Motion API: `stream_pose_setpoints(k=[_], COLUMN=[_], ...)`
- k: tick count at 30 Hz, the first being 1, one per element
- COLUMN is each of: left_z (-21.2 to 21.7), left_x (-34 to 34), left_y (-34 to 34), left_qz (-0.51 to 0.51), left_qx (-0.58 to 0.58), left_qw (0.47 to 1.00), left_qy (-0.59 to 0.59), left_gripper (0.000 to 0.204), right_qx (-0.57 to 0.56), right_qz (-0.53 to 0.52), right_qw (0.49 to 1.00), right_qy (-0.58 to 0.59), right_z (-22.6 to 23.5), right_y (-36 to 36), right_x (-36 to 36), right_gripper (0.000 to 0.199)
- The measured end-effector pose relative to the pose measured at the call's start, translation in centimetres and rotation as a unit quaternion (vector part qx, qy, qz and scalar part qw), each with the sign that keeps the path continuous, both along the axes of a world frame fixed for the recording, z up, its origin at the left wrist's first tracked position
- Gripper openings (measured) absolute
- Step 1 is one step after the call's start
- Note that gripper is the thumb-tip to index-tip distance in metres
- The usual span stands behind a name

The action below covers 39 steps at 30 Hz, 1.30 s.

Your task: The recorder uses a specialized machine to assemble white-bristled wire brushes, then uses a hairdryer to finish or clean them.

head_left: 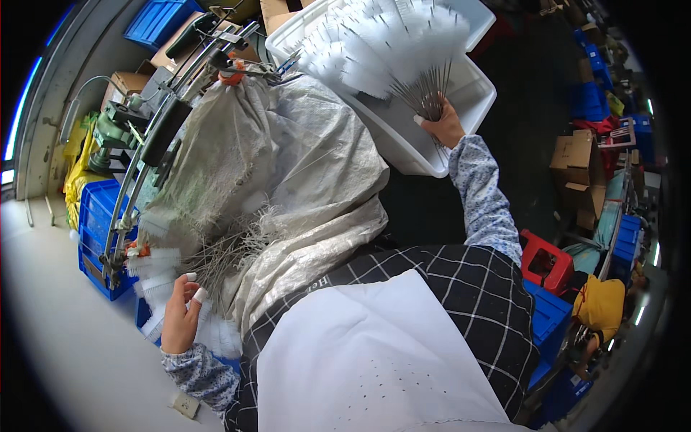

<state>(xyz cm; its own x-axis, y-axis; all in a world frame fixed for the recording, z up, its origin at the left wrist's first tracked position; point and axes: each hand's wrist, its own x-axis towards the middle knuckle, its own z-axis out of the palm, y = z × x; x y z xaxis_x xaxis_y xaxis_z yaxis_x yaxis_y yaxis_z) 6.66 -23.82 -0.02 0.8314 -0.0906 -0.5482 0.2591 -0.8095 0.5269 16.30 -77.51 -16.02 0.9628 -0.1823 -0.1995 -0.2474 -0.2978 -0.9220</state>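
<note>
My right hand (448, 125) is closed round the twisted wire stems of a fanned bundle of white-bristled wire brushes (389, 45). It holds them over a white plastic bin (471, 93), the bristle ends pointing up and away to the left. Low on the left, my left hand (180, 317) has its thumb and fingers apart and appears to hold nothing; white coverings sit on the fingertips. Beside it lie more white brushes (158, 272), their thin wire stems (219, 259) spilling toward a pale woven sack (324, 137). Whether the left fingers touch these brushes I cannot tell.
A curved metal frame (144, 162) stands along the sack's left side, with a blue crate (101, 230) behind it. To my right are a red plastic stool (543, 263), a blue bin (551, 317) and cardboard boxes (578, 173). Another person in yellow (601, 306) is at far right.
</note>
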Motion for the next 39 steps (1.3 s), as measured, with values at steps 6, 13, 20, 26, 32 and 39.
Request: stream_pose_setpoints(k=[6,13,20,26,32,39], left_z=[-3.4,-14.2,-16.4,-12.6,-10.4,-10.5], left_x=[3.8,9.2,9.2,9.9,10.7,10.5], left_y=[-4.2,-12.4,-15.5,-18.1,-19.8,-19.8], left_qz=[-0.040,-0.152,-0.253,-0.283,-0.254,-0.269], left_qx=[-0.057,-0.069,0.113,0.175,0.093,0.070], left_qw=[0.997,0.986,0.959,0.934,0.948,0.952], left_qy=[0.039,-0.026,-0.055,-0.132,-0.169,-0.125], left_gripper=[0.024,0.043,0.032,0.021,0.029,0.027], right_qx=[-0.110,-0.191,-0.267,-0.261,-0.255,-0.266], right_qz=[-0.063,0.056,-0.004,-0.017,-0.013,-0.002], right_qw=[0.992,0.978,0.952,0.961,0.967,0.963], right_qy=[-0.001,0.055,-0.151,-0.087,-0.029,0.037], right_z=[-10.9,-21.8,-20.9,-22.8,-22.6,-21.0], right_y=[-2.5,-3.9,0.2,-1.9,-4.5,-4.6], right_x=[-1.2,2.4,8.6,11.4,8.3,8.5], right_gripper=[0.054,0.069,0.052,0.050,0.049,0.047])
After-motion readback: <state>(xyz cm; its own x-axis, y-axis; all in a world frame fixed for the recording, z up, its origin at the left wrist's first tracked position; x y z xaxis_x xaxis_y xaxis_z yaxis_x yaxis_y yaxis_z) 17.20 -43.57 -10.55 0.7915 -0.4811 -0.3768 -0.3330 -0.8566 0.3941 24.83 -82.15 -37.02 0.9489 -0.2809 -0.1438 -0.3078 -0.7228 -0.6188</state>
